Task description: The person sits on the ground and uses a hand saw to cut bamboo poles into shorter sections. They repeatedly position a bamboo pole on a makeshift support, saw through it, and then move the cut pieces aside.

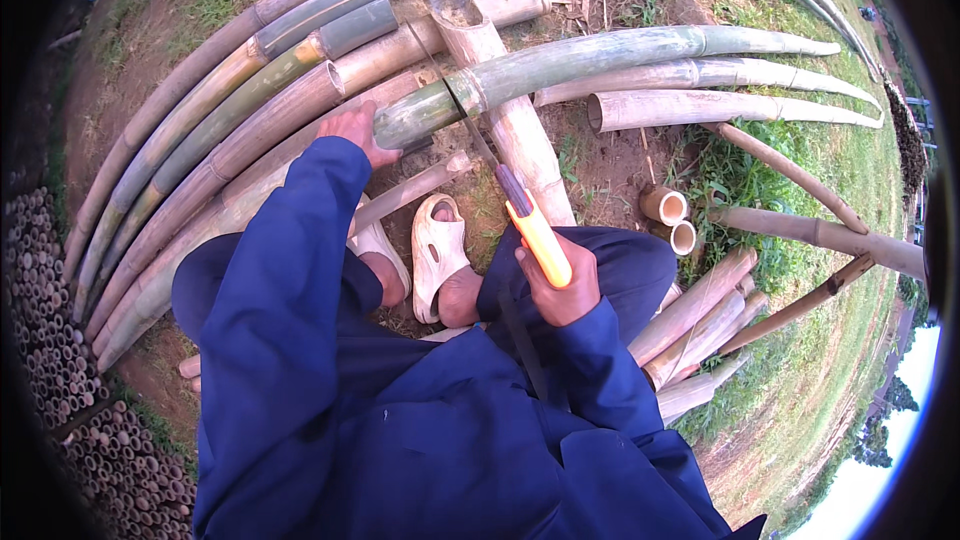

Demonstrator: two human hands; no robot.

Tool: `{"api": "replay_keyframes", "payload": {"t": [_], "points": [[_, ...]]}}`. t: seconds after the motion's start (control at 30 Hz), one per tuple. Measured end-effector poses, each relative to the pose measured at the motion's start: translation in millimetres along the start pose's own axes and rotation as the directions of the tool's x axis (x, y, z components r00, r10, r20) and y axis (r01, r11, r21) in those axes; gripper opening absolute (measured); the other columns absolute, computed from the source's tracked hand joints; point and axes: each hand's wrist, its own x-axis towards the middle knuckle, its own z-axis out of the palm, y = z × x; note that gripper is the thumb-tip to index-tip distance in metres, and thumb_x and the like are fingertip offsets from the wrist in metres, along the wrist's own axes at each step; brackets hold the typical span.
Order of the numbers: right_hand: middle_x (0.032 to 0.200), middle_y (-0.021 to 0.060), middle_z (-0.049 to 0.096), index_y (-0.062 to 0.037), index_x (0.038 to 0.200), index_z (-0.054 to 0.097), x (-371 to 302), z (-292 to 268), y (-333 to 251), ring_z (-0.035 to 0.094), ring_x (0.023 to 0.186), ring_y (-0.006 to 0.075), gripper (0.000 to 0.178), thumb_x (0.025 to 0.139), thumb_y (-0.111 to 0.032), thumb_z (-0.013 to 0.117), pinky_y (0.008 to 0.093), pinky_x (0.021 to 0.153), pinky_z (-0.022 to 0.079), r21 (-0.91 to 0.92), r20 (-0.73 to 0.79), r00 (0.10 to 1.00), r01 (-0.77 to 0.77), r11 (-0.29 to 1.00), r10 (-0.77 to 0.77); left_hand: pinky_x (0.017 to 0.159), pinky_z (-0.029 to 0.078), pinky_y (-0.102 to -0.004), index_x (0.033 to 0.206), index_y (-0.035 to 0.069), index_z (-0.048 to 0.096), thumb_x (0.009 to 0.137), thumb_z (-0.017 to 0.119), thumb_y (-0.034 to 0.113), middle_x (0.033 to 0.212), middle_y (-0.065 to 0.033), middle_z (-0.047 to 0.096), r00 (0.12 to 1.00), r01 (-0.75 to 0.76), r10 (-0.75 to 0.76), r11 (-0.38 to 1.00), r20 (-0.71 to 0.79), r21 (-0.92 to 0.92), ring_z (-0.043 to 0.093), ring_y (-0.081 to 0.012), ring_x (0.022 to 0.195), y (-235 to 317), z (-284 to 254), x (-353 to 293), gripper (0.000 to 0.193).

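At the far left I'm seeing stacked hollow bamboo pieces [45,305], their ends facing me and their insides too small to make out. Beside them a row of bamboo poles [285,120] is curving upward through the lens. The left hand [352,128] is touching the left end of the green bamboo pole [600,55]; its fingers are partly hidden, so I cannot tell how firmly it is gripping. That pole is resting across a notched bamboo beam [530,155], its long axis running left to right. The saw [545,252] is lying over the pole near that left end, blade pointing to the upper left, handle to the lower right; I cannot tell how deep the teeth are sitting. The right hand [572,285] is clenching the saw's yellow handle. Farther right, two short bamboo tubes [648,202] are showing open mouths, their depths unclear.
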Motion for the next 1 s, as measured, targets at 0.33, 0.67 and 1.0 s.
{"api": "replay_keyframes", "payload": {"t": [0.33, 0.67, 1.0], "points": [[0.072, 0.0161, 0.063, 0.0051, 0.104, 0.069, -18.8, -4.9, -19.8, 0.06, 0.062, 0.0184, 0.016, 0.092, -0.005, 0.073, 0.0327, 0.064, 0.05, -0.067, 0.013, 1.0, -0.003, 0.998, 0.003, 0.09, 0.056, -0.048, 0.122, 0.004, 0.056, 0.068, 0.086, 0.049, 0.11, -0.0209, 0.073, 0.998, 0.035, -0.031, 0.998, -0.063, 0.061, 0.071, -0.0391, 0.103, 3.1, 14.8, -3.8, 0.076], [0.088, 0.0198, 0.075, 0.0021, 0.115, 0.072, -85.2, -53.6, -53.2, 0.078, 0.083, 0.03, 0.025, 0.091, -0.001, 0.071, 0.0337, 0.071, 0.057, -0.136, 0.043, 0.991, -0.118, 0.984, 0.125, 0.095, 0.053, -0.0471, 0.121, 0.005, 0.055, 0.068, 0.087, 0.041, 0.116, -0.018, 0.068, 0.979, -0.022, 0.038, 0.996, -0.202, 0.082, 0.066, -0.0384, 0.111, 2.7, 34.6, -17.9, 0.071], [0.094, 0.0198, 0.076, 0.0012, 0.118, 0.072, -73.3, -41.9, -29.6, 0.078, 0.09, 0.0338, 0.028, 0.09, -0.001, 0.072, 0.0338, 0.079, 0.058, -0.069, 0.052, 0.994, -0.092, 0.993, 0.096, 0.092, 0.055, -0.0491, 0.125, 0.004, 0.058, 0.066, 0.087, 0.052, 0.111, -0.0224, 0.073, 1.0, 0.009, -0.009, 1.0, 0.003, 0.027, 0.071, -0.0403, 0.104, -7.7, 11.4, 1.8, 0.081]]}}
